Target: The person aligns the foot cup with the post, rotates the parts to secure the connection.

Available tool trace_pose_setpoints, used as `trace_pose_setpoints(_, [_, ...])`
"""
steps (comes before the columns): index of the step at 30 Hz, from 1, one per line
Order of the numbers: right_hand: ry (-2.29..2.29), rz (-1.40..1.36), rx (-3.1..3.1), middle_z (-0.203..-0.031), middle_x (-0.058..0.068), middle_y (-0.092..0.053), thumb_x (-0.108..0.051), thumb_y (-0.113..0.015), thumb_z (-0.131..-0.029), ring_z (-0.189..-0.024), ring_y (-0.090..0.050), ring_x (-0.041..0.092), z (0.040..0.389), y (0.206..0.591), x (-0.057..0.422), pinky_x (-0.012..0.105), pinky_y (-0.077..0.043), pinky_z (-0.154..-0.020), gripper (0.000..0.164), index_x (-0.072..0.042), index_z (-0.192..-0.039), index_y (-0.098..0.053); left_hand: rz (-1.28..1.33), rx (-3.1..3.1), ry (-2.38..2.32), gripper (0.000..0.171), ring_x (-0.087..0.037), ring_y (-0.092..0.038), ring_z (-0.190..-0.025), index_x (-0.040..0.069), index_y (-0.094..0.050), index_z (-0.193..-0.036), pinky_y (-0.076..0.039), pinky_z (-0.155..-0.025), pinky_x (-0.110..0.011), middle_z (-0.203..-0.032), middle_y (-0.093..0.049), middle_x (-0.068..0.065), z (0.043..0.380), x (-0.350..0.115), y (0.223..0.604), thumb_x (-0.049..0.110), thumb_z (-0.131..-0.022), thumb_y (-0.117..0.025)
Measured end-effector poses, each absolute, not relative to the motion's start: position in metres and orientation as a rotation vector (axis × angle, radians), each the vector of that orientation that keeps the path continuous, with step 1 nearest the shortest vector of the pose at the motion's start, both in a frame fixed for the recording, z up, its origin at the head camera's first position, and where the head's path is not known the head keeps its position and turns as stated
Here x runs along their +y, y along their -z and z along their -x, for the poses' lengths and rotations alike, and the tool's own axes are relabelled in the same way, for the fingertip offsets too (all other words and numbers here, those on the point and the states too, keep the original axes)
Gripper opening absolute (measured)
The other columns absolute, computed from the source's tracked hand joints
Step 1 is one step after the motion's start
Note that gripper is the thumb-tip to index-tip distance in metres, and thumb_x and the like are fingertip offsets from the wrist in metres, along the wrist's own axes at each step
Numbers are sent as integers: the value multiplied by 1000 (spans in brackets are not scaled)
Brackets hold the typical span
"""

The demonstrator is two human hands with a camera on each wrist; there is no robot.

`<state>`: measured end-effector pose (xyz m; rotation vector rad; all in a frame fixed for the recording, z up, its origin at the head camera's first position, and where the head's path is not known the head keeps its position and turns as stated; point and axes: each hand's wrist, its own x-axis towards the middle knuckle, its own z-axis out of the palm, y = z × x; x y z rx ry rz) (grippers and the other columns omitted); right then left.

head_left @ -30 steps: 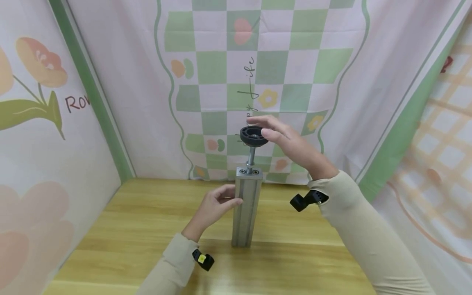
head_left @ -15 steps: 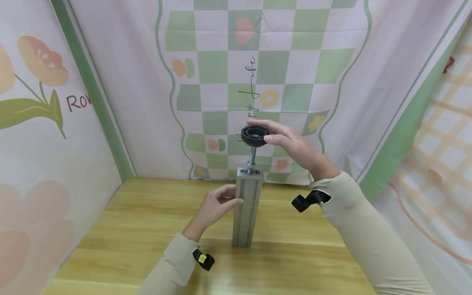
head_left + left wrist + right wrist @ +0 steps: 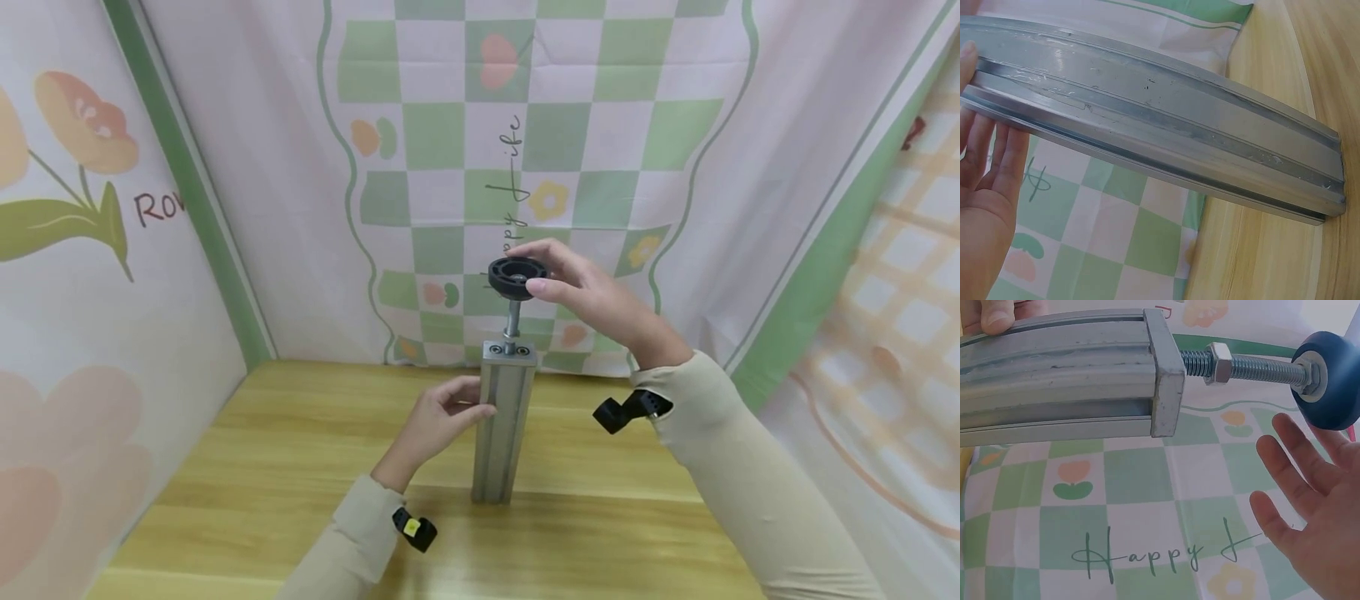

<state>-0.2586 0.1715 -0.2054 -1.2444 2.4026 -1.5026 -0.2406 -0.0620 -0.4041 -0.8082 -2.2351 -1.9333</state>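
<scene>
An aluminium profile point(image 3: 498, 433) stands upright on the wooden table, with a metal plate on its top end. From the plate rises a threaded rod point(image 3: 1263, 369) carrying a hex nut point(image 3: 1219, 364). At the rod's top sits a round black levelling foot point(image 3: 504, 287), which looks bluish in the right wrist view. My left hand point(image 3: 435, 425) grips the upper part of the profile between thumb and fingers. My right hand point(image 3: 596, 296) holds the foot's right side by its rim, thumb in front and index finger behind. Its other fingers point(image 3: 1297, 478) reach out loosely below the foot in the right wrist view.
The wooden table point(image 3: 300, 467) lies under the profile. Behind it hangs a green and white checked curtain point(image 3: 555, 133), with printed cloth point(image 3: 60, 333) on the left side. Black camera mounts point(image 3: 630, 407) stick out from both wrists.
My right thumb has shifted along the foot's near rim, and the index finger has bent more around the far side. The left hand and the profile have stayed in place.
</scene>
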Motion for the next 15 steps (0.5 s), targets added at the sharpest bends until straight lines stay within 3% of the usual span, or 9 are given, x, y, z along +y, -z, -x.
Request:
trace_pose_setpoints(6, [1462, 1170, 2532, -133, 10, -57, -34, -57, -100, -117, -58, 27, 256, 206, 168, 49, -46, -101, 48, -12, -142, -45, 812, -2233, 1919, 32, -18, -68, -99, 10, -69, -122, -57, -88, -31, -107, -71, -5, 241, -64, 405, 17, -92, -76])
trace_pose_setpoints(15, [1492, 1105, 2609, -124, 12, -54, -41, -64, -94, -113, -52, 30, 259, 212, 162, 47, -41, -92, 52, -8, -129, -43, 809, -2252, 1909, 31, -17, -68, -100, 11, -69, -122, -56, -88, -31, -109, -71, -4, 243, -65, 407, 19, -93, -75])
